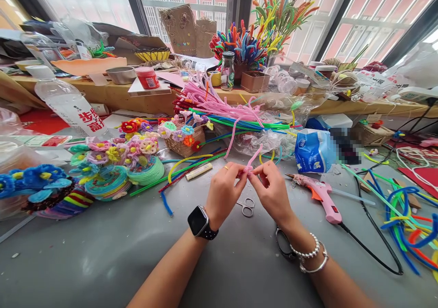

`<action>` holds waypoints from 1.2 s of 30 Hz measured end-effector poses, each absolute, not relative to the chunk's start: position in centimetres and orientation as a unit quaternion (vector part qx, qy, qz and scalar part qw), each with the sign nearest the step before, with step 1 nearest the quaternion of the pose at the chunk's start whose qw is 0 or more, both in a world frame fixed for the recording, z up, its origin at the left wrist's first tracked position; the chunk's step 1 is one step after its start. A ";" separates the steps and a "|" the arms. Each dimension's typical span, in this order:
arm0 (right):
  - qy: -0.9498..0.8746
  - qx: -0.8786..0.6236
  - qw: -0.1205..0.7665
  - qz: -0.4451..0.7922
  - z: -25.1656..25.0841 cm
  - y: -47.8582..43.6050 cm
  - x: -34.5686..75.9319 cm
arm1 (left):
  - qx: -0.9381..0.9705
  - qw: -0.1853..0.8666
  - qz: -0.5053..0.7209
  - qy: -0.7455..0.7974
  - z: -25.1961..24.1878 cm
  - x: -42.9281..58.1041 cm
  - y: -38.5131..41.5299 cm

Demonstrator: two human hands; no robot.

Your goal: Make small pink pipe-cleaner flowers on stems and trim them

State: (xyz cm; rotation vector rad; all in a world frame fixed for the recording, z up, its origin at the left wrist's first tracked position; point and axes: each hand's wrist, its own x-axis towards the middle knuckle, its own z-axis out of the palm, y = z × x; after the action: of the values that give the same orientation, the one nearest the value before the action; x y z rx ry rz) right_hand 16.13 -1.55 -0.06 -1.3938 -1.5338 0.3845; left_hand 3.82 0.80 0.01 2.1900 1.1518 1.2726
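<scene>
A pink pipe cleaner (255, 156) is pinched between my two hands over the grey table, its lower part bunched into small loops and one end sticking up to the right. My left hand (224, 191), with a watch on the wrist, grips the bunched part between thumb and fingers. From the other side, my right hand (272, 190) closes on the same part with its fingertips. The fingertips partly hide the loops. Just below the hands lie small scissors (247, 206), their blades partly covered by my left hand.
A pink glue gun (323, 196) lies to the right, its black cord trailing forward. Loose coloured pipe cleaners (407, 226) spread at far right. Finished fuzzy flower pots (106, 180) stand left. Behind are a pink pipe cleaner bundle (212, 100), a blue tissue pack (313, 150) and a tilted bottle (68, 100).
</scene>
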 end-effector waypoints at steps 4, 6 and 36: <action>-0.491 -0.572 0.542 0.372 -0.1 -1.5 15.6 | 0.809 0.068 0.451 0.372 -0.5 3.9 0.8; -0.402 -0.546 0.543 0.495 0.0 -1.4 15.6 | 0.823 0.016 0.448 0.348 -0.6 4.0 0.8; -0.805 -0.427 0.352 -0.213 -1.4 -0.6 18.6 | 0.650 0.474 0.408 0.432 0.0 3.6 1.8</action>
State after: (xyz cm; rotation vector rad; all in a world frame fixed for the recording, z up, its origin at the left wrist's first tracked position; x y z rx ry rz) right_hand 18.64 -0.59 -1.38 -1.1045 -2.0840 -0.5524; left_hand 3.56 1.77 0.04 1.5902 1.0570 0.9972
